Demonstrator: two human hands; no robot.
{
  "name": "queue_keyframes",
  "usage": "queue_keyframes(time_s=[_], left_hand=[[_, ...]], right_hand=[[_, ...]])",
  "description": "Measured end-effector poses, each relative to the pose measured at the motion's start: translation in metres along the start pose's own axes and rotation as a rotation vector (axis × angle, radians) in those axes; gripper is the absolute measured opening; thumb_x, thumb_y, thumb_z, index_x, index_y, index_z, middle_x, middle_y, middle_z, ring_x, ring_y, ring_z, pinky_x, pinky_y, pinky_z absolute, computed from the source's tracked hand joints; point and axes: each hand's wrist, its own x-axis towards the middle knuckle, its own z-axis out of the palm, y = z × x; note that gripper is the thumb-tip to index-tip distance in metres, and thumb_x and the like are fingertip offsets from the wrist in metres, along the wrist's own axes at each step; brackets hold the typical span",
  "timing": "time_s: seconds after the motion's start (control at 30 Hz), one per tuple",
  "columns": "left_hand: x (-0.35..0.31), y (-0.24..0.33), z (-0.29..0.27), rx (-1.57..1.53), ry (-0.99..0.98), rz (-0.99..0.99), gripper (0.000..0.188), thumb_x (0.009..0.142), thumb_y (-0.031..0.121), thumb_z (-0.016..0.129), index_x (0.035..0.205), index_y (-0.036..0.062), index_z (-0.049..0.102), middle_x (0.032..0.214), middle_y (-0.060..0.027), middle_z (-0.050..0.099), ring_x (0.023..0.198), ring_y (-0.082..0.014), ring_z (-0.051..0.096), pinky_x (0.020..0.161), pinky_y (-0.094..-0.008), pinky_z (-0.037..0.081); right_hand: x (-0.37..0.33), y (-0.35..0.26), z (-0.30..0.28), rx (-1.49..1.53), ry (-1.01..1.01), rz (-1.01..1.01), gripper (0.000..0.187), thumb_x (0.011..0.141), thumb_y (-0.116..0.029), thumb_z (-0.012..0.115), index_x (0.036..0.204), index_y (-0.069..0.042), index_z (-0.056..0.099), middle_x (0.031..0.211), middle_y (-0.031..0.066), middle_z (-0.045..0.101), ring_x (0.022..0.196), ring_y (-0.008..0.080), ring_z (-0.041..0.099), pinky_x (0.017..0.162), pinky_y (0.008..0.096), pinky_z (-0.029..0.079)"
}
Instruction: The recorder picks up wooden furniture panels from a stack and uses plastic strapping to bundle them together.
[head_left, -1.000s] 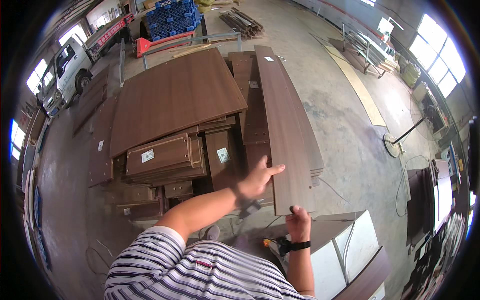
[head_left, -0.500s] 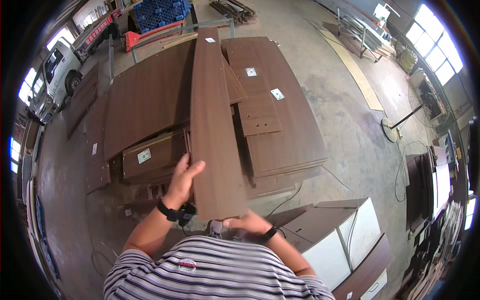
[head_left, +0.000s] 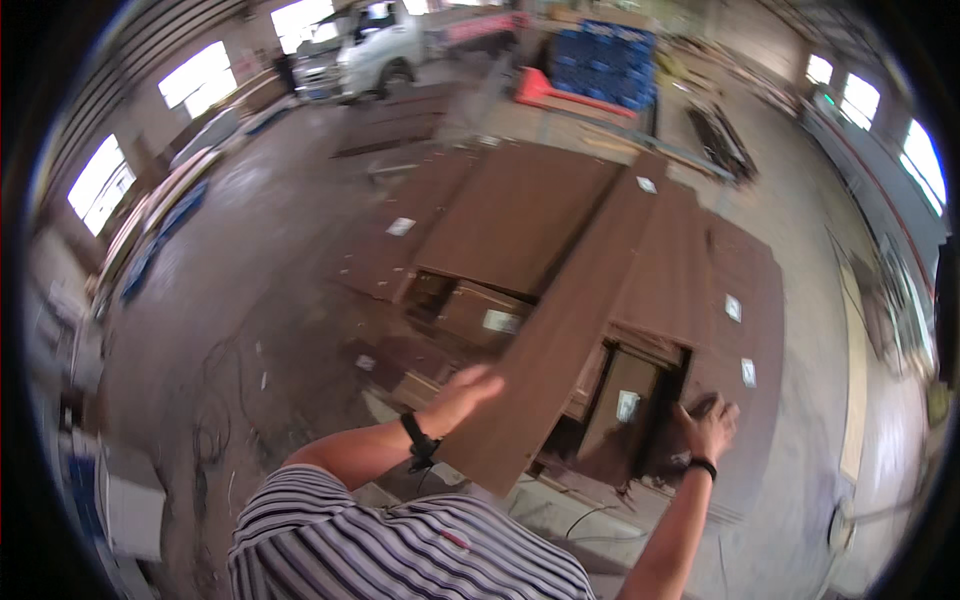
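A long, narrow dark-brown wooden board (head_left: pixel 570 320) runs from near my chest up and away over a pile of similar boards. My left hand (head_left: pixel 462 393) rests against its left edge near the close end, fingers spread along the edge. My right hand (head_left: pixel 708 425) is off the long board, fingers bent on a dark panel (head_left: pixel 745 400) at the right of the pile. The near end of the long board lies between my two hands.
Flat brown panels (head_left: pixel 520 210) with small white labels lie stacked on the concrete floor (head_left: pixel 260 300). A white truck (head_left: pixel 365 45), a blue stack (head_left: pixel 605 60) on a red pallet jack and white boards (head_left: pixel 130 510) at lower left surround the pile.
The long board has swung so its far end now points up to the right. My right hand has left the board's near end and moved out to the right panel.
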Motion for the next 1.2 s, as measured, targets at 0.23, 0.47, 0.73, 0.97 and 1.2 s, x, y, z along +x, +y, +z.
queue_keyframes(time_s=[0.23,0.47,0.73,0.97,1.2], left_hand=[[-0.024,-0.013,-0.071,-0.015,0.091,0.101,0.037,0.093,0.023,0.056,0.120,-0.0017,0.055,0.106,0.0002,0.058,0.096,-0.0072,0.052,0.085,-0.0231,0.040],[0.011,-0.036,-0.126,0.085,0.151,0.063,0.042,0.090,0.023,0.060,0.123,-0.0003,0.049,0.114,-0.0044,0.055,0.104,-0.0130,0.050,0.092,-0.0297,0.039],[-0.011,0.002,-0.141,-0.116,-0.056,-0.150,0.049,0.095,0.020,0.053,0.134,-0.0024,0.035,0.128,-0.0100,0.049,0.116,-0.0188,0.049,0.097,-0.0336,0.041],[-0.074,-0.039,-0.148,-0.785,-0.025,-0.439,0.055,0.093,0.048,0.045,0.127,0.0050,0.048,0.124,-0.0094,0.056,0.111,-0.0219,0.055,0.091,-0.0377,0.046],[-0.113,-0.122,-0.103,-0.380,-0.098,-0.613,0.028,0.097,0.022,0.043,0.116,0.0019,0.046,0.102,-0.0131,0.057,0.089,-0.0205,0.057,0.079,-0.0339,0.049]], right_hand=[[-0.055,0.071,0.046,-0.177,0.104,-0.008,0.102,0.063,-0.058,0.072,0.139,-0.006,0.030,0.145,0.0245,0.022,0.126,0.0484,0.031,0.101,0.0545,0.033],[-0.138,0.135,0.020,0.181,-0.140,0.187,0.075,0.083,-0.051,0.059,0.129,0.004,0.037,0.129,0.0309,0.042,0.117,0.0408,0.046,0.096,0.0447,0.039],[-0.151,0.118,0.069,1.025,-0.035,0.383,0.053,0.097,-0.042,0.042,0.110,0.007,0.060,0.090,0.0059,0.060,0.082,0.0147,0.052,0.076,0.0298,0.043],[-0.146,0.068,0.012,0.709,0.061,0.161,0.058,0.096,-0.044,0.041,0.089,0.011,0.059,0.069,0.0203,0.055,0.072,0.0198,0.053,0.068,0.0387,0.043],[-0.038,-0.033,-0.010,1.071,-0.263,-0.071,0.040,0.085,-0.029,0.065,0.098,0.009,0.058,0.084,0.0077,0.061,0.076,0.0152,0.055,0.069,0.0306,0.046]])
